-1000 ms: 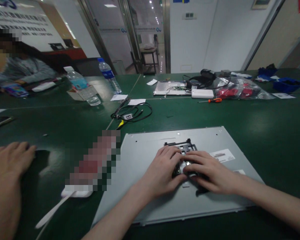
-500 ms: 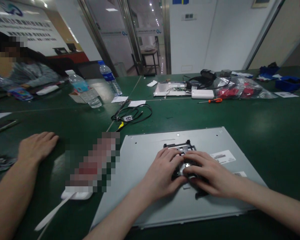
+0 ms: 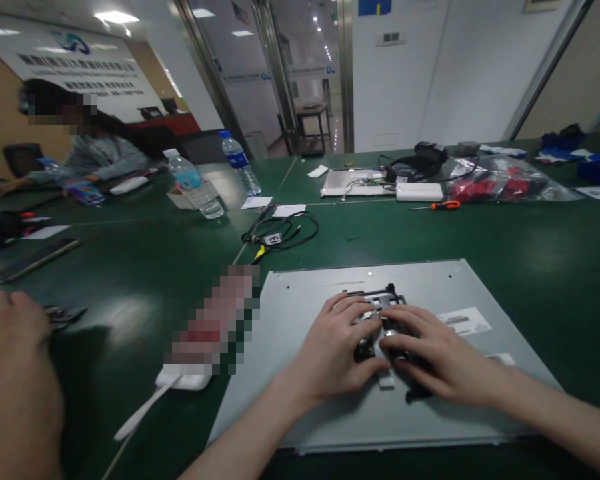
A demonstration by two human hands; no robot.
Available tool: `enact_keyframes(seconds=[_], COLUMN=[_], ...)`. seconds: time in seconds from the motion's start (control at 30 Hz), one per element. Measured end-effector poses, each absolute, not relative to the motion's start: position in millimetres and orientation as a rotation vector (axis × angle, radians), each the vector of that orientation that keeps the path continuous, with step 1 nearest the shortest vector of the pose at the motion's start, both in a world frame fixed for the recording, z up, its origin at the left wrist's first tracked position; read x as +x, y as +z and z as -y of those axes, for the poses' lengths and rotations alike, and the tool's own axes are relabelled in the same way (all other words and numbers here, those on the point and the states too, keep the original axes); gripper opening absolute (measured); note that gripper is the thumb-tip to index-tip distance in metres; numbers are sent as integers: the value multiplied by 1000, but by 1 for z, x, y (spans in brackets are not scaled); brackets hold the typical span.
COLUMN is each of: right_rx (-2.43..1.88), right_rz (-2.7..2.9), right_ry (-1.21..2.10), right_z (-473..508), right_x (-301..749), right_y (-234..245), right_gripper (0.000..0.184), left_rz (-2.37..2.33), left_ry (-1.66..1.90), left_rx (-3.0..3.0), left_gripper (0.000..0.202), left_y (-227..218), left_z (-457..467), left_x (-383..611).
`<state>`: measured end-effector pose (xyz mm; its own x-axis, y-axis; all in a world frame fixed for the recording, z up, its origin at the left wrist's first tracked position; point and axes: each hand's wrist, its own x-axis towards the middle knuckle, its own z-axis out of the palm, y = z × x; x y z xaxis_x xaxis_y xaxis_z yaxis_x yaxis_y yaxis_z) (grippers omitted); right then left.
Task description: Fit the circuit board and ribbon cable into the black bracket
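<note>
Our left hand (image 3: 337, 352) and right hand (image 3: 434, 357) clasp the black bracket (image 3: 380, 299) — each grip closed on it. Under the grips lies a grey panel (image 3: 300, 313).

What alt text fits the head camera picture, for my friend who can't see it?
The left hand and right hand meet on a small black part atop a flat grey metal panel on a green table. Another person's hand rests at the left edge.
</note>
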<state>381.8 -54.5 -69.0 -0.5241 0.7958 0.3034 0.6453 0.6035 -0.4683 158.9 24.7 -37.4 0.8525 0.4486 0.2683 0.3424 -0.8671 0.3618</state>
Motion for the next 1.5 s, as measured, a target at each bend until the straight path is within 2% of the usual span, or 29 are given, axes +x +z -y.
enact_keyframes(seconds=[0.13,0.43,0.67,0.87,1.07,1.3,1.5], right_rx=[-1133,-1131,-1137,-1132,-1142,-1174,-1229], right_rz=[2338,2323,2326,2306,2294,2268,2217], right_ry=[410,412,449,458,460,442,415], right_z=[54,53,52,50,50,52,51], right_x=[381,382,382,384,384,383,385], right_y=[-69,-65,-62,-65,-66,-65,-71], right_gripper=[35,32,37,41,43,40,44], left_rz=[-624,-654,-607,-574,-569,-581,-604], left_ry=[531,514,442,408,396,385,352], left_rx=[2719,2738,2775,2798,2815,2787,2775], left_gripper=[47,25,43,50,43,49,47], left_y=[-36,-37,-38,-40,-43,-43,-43], left_z=[-25,-28,-29,-30,-30,-30,-29], left_x=[158,162,160,163,162,162,163])
